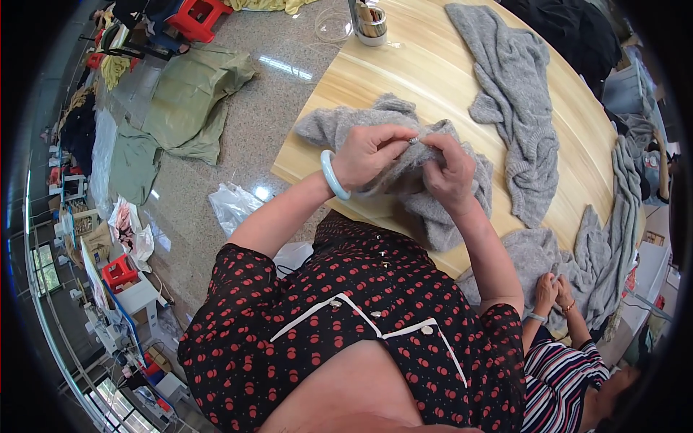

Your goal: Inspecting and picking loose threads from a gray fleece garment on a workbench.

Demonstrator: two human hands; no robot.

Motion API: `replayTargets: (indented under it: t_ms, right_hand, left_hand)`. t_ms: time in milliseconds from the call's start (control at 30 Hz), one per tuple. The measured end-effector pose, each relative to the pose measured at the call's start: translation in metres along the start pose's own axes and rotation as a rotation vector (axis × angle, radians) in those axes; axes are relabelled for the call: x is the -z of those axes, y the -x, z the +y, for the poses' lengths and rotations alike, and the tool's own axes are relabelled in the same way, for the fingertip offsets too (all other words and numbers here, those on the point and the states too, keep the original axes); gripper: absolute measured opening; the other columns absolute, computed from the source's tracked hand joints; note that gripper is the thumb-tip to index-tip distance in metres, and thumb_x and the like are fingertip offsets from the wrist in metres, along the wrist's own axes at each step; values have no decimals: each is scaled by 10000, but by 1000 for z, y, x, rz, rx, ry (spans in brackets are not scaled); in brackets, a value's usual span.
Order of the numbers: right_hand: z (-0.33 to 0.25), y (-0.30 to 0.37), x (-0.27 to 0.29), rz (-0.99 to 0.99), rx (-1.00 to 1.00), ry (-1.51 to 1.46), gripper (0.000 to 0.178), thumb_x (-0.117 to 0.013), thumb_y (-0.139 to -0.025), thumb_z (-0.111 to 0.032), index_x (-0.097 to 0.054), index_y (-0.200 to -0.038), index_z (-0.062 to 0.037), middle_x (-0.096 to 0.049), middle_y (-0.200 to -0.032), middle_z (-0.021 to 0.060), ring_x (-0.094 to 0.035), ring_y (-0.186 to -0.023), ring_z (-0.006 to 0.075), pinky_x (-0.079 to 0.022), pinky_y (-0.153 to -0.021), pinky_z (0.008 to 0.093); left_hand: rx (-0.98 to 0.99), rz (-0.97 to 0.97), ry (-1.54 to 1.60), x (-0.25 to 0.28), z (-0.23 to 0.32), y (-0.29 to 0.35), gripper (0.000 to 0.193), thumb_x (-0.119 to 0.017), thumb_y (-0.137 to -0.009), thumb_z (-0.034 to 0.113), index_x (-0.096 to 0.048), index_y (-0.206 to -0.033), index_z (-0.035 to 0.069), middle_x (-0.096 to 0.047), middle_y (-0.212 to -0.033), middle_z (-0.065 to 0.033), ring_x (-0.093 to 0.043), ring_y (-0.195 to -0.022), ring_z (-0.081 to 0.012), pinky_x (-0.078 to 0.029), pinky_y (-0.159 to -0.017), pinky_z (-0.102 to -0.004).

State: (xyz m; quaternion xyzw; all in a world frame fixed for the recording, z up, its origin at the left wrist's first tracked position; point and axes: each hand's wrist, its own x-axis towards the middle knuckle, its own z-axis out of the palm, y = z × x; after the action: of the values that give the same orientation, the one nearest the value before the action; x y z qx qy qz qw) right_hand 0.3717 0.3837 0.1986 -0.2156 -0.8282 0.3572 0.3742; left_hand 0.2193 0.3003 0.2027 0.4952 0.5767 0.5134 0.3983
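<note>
Head view | Grey fuzzy-knit garment [404, 175] lies bunched on pale wooden worktop [433, 65] beneath left hand [364, 155] and right hand [452, 172], long axis left-to-right | both pinching its fold, equally near

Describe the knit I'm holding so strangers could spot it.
Find the pale wooden table; at its near edge lies a bunched grey garment. Unlike the long grey knit farther right, it's pinched by your left hand and right hand.

Shiny bit [413, 140] at left hand [363, 155] too small to identify; red stool [195, 19] cropped
</note>
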Motion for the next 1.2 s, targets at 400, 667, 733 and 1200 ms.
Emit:
replayTargets:
  t_ms: [400, 667, 733, 1200]
  right_hand:
    - [4, -3, 2, -84, 300, 152, 235, -510, -630, 92, -580, -824, -22, -566, -756, 114, -570, -634, 265, -461, -549, 310]
    - [-7, 36, -3, -275, -93, -17, 238, -528, -729, 29, -547, -958, -33, -574, -824, 83, -580, -728, 213, -459, -657, 260]
    - [0, 44, 0, -275, -367, -200, 224, -524, -760, 4, -533, -982, -26, -571, -845, 66, -569, -777, 177, -450, -685, 253]
    - [53, 21, -29, -501, -1146, -871, 200, -544, -828, -292, -587, -860, -99, -480, -701, -57, -411, -630, 37, -332, -566, 183]
  left_hand:
    - [381, -70, 465, -2, -5, 4, 169, -504, -842, 46, -574, -994, 22, -573, -783, 11, -500, -668, -38, -418, -602, -168]
    - [264, 60, 410, -19, -38, 37, 305, -490, -772, -63, -483, -1067, 16, -542, -932, -12, -510, -834, -51, -427, -732, -192]
    - [300, 110, 408, -16, -43, 45, 318, -465, -783, -76, -470, -1087, 15, -533, -984, -17, -500, -914, -61, -406, -799, -199]
    - [174, -10, 207, -22, -41, 66, 290, -462, -799, -60, -490, -1078, 15, -529, -985, -15, -500, -906, -66, -400, -800, -204]
